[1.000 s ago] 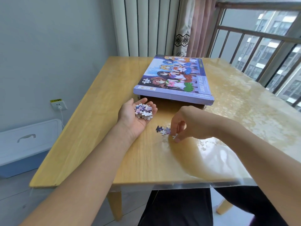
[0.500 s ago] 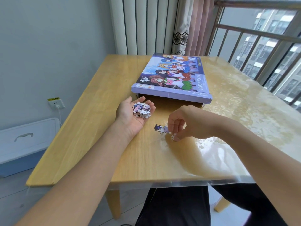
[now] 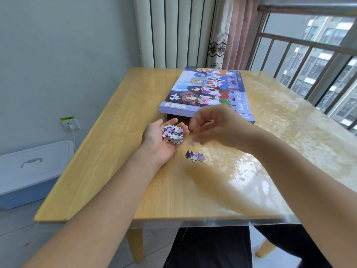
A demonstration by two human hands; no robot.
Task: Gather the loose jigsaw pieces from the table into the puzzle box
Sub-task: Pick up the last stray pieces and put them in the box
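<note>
The left hand (image 3: 164, 141) lies palm up on the wooden table (image 3: 119, 144), its fingers gently cupped around a small heap of jigsaw pieces (image 3: 172, 133) stacked in the palm; the fingertips point toward the near edge of the puzzle box (image 3: 207, 91). The right hand (image 3: 216, 124) hovers just beside it, above the tabletop, palm turned down and fingers curled inward; it is smeared by motion blur, so whether the fingertips pinch anything cannot be told. Directly under that hand a single pale piece (image 3: 191, 142) shows faintly, too blurred to say whether it rests on the table or hangs in the air. Nearer the person, between the two forearms, a small cluster of loose pieces (image 3: 195, 156) in dark blue, white and lilac lies flat on the wood, apart from both hands. The box sits farther back at the middle of the table, its lid printed with cartoon figures and the words "1000 PIECES", the lid's near end raised over a dark opening. The right part of the table is covered by a glossy clear sheet (image 3: 280, 132). A white wall socket (image 3: 70, 124) and a blue-and-white storage bin (image 3: 29, 171) stand at the left.
</note>
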